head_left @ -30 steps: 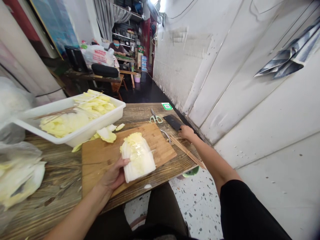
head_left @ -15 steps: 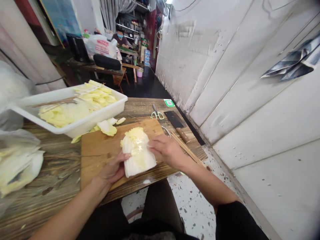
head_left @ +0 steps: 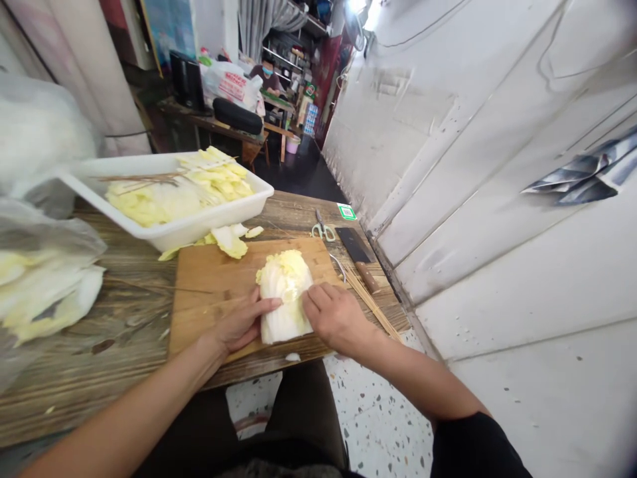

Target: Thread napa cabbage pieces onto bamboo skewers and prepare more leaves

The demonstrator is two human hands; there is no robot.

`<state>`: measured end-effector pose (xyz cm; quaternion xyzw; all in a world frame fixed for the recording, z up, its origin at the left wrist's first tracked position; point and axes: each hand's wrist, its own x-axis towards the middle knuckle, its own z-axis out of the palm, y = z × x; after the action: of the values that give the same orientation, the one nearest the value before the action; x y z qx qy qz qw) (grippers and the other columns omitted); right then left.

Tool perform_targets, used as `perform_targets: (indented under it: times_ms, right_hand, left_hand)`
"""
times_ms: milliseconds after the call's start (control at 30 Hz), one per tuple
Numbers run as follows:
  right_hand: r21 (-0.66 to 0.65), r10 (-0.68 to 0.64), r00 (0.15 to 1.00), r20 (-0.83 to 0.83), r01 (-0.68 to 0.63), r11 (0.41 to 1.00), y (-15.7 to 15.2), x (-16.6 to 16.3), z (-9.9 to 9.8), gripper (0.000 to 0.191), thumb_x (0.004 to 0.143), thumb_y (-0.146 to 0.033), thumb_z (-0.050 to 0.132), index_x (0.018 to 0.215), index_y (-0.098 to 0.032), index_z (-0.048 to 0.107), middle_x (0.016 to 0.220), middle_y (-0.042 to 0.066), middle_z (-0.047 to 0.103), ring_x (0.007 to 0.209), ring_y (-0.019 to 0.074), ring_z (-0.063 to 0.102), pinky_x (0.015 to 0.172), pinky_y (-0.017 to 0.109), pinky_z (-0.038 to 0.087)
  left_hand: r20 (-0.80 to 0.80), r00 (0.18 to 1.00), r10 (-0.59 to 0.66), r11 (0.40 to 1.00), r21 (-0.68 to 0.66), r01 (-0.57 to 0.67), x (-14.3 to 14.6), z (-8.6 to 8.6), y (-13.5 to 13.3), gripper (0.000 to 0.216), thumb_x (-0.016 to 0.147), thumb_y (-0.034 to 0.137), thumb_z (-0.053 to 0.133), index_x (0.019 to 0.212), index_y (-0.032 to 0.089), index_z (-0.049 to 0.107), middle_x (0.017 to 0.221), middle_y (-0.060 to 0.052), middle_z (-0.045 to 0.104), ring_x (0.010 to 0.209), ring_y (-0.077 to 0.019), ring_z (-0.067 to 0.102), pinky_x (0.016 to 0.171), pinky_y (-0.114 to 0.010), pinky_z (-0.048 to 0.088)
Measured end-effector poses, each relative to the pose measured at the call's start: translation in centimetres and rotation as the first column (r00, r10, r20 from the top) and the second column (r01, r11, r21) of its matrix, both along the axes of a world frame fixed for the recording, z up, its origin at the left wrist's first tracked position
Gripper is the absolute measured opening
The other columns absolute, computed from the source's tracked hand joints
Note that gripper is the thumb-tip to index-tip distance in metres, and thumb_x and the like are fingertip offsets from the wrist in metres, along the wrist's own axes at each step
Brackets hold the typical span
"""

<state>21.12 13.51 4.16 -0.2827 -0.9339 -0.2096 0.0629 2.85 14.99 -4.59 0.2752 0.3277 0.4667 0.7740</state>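
A pale yellow and white napa cabbage piece [head_left: 284,302] is held over the front part of a wooden cutting board [head_left: 209,272]. My left hand [head_left: 247,320] grips its left side, thumb on top and fingers underneath. My right hand [head_left: 334,317] is closed against its right edge, fingertips bunched together. What those fingertips pinch is hidden. Loose cabbage leaves [head_left: 229,240] lie at the board's far edge. To the right of the board is a bundle of thin bamboo skewers [head_left: 371,302].
A white tray [head_left: 199,222] of cabbage leaves and skewers stands behind the board. A cleaver [head_left: 355,245] and scissors [head_left: 323,229] lie at the right. Bagged leaves [head_left: 54,285] sit at the left. A wall [head_left: 478,219] runs along the right; a person [head_left: 269,76] sits far back.
My view has swung slightly left. My right hand's fingers have curled tighter and pressed in at the cabbage's right edge. My left hand keeps its hold.
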Motion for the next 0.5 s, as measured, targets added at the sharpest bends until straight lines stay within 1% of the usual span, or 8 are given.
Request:
perform_targets:
  times_ms: [67,133,167,233,333,400,500]
  right_hand:
    - [0.026,0.001,1.000,0.029,-0.002,1.000,-0.3,-0.1,0.2,0.022,0.092,-0.004,0.041,0.090,-0.009,0.062,0.078,0.011,0.059,0.070,0.0216,0.050,0.056,0.033,0.038]
    - [0.045,-0.009,1.000,0.023,0.008,0.999,-0.4,-0.2,0.3,0.023,0.091,-0.004,0.041,0.084,-0.012,0.062,0.075,0.010,0.059,0.068,0.0213,0.049,0.055,0.033,0.037]
    - [0.041,-0.017,1.000,-0.012,0.017,0.999,-0.3,-0.1,0.3,0.022,0.091,-0.005,0.043,0.082,-0.013,0.061,0.074,0.009,0.059,0.067,0.0206,0.049,0.055,0.032,0.036]
    - [0.017,-0.054,0.989,-0.134,0.057,0.998,0.1,0.0,0.0,0.021,0.092,-0.008,0.047,0.077,-0.015,0.060,0.072,0.006,0.059,0.067,0.0187,0.049,0.057,0.030,0.037]
    - [-0.007,-0.152,0.939,-0.310,0.158,0.987,1.0,0.0,-0.9,0.023,0.094,-0.014,0.049,0.073,-0.017,0.059,0.071,0.005,0.059,0.067,0.0166,0.051,0.060,0.028,0.038]
    - [-0.009,-0.211,0.904,-0.372,0.224,0.975,1.7,-0.2,-1.6,0.023,0.093,-0.014,0.048,0.074,-0.017,0.059,0.072,0.005,0.060,0.069,0.0165,0.053,0.062,0.027,0.039]
    - [-0.040,-0.267,0.855,-0.445,0.278,0.960,2.4,-0.4,-2.3,0.022,0.092,-0.014,0.047,0.075,-0.018,0.060,0.074,0.006,0.062,0.072,0.0171,0.056,0.066,0.027,0.041]
  left_hand:
    - [-0.005,1.000,-0.005,1.000,0.002,0.005,0.0,-0.2,0.0,0.072,0.057,0.032,0.085,0.120,0.020,0.054,0.109,-0.010,0.072,0.107,-0.0336,0.066,0.091,-0.042,0.056]
    - [-0.005,1.000,-0.009,1.000,0.002,0.009,0.0,-0.3,0.0,0.071,0.057,0.032,0.085,0.119,0.020,0.053,0.110,-0.011,0.072,0.109,-0.0341,0.065,0.091,-0.043,0.056]
    - [-0.005,1.000,-0.009,1.000,0.002,0.009,0.0,-0.4,-0.1,0.071,0.057,0.032,0.085,0.120,0.021,0.053,0.110,-0.010,0.072,0.109,-0.0343,0.065,0.091,-0.043,0.056]
    - [-0.005,1.000,-0.008,1.000,0.001,0.008,0.0,-0.3,-0.1,0.072,0.056,0.032,0.085,0.120,0.022,0.052,0.110,-0.010,0.072,0.110,-0.0345,0.065,0.090,-0.044,0.056]
    - [0.000,1.000,-0.005,1.000,0.004,0.005,0.1,0.0,-0.2,0.071,0.056,0.031,0.086,0.118,0.022,0.053,0.111,-0.011,0.072,0.109,-0.0344,0.065,0.089,-0.043,0.057]
    - [0.011,1.000,0.003,1.000,0.011,-0.003,0.3,0.2,-0.1,0.069,0.056,0.032,0.086,0.116,0.021,0.054,0.112,-0.011,0.071,0.110,-0.0337,0.065,0.090,-0.042,0.056]
    - [0.022,1.000,0.019,1.000,0.010,-0.019,0.4,0.3,0.0,0.064,0.059,0.033,0.085,0.115,0.021,0.055,0.114,-0.011,0.071,0.111,-0.0327,0.064,0.092,-0.041,0.056]
